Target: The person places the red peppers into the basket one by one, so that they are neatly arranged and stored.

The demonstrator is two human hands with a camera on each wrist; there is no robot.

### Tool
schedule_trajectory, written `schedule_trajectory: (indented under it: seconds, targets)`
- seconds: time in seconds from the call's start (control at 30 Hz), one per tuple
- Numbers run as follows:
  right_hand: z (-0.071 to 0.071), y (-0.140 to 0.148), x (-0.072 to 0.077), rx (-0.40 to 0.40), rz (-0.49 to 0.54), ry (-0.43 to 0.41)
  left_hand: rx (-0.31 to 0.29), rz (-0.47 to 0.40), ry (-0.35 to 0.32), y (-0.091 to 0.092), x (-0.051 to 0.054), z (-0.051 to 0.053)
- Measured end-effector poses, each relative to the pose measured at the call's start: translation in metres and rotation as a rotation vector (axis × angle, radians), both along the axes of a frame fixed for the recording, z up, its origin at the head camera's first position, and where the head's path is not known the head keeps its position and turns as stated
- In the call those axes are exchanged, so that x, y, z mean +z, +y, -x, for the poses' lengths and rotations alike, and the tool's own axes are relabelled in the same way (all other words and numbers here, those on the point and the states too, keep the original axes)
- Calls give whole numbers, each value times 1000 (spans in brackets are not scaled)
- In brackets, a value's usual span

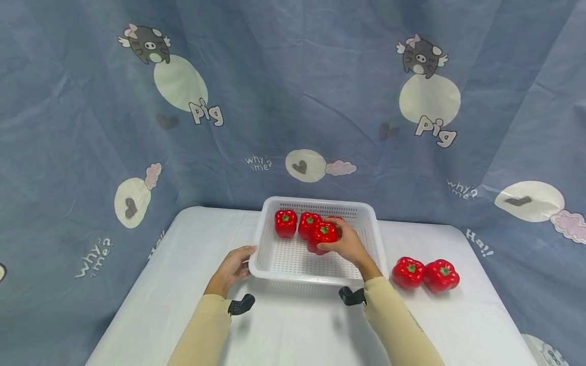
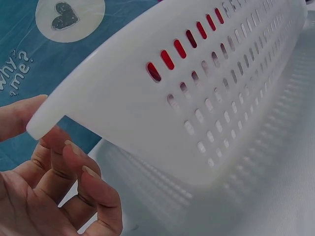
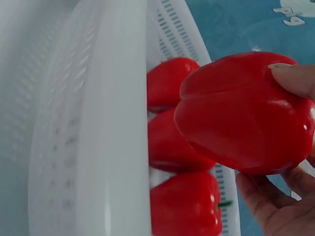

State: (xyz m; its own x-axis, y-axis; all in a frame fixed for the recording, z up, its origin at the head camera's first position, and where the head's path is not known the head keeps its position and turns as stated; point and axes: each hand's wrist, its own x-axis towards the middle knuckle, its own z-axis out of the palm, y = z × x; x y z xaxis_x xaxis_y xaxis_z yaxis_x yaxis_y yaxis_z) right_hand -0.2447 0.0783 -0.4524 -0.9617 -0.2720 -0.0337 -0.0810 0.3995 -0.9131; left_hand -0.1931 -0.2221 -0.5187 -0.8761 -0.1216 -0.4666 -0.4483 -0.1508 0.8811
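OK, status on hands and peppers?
Left fingers grip white perforated plastic basket; right fingers hold glossy red bell pepper above it. Three more red peppers inside, possibly in the way.

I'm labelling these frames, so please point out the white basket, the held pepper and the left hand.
White basket (image 1: 302, 278), head view: on its near rim.
Held pepper (image 3: 238, 115), right wrist view: on its smooth red side.
Left hand (image 1: 232, 268), head view: on the hand's middle.

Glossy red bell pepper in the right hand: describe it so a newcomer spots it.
On the white table stands a white rectangular perforated plastic basket. Over it, the bare right hand grips a glossy red, blocky bell pepper, the only pepper held.
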Motion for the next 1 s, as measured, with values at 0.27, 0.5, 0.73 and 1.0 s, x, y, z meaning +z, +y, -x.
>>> schedule_trajectory:
  seconds: [0.27,0.5,0.73,1.0]
  targets:
    - [8,-26,-3,-7,-54,-35,-1,9,0,2,1,0]
    - [12,-46,-6,44,-85,-27,-3,-7,12,0,-1,-1]
    - [14,-59,-4,50,-94,-40,-17,-17,35,0,-2,-2]
    - [14,-75,-12,41,-104,-73,-17,-9,30,-1,-2,-2]
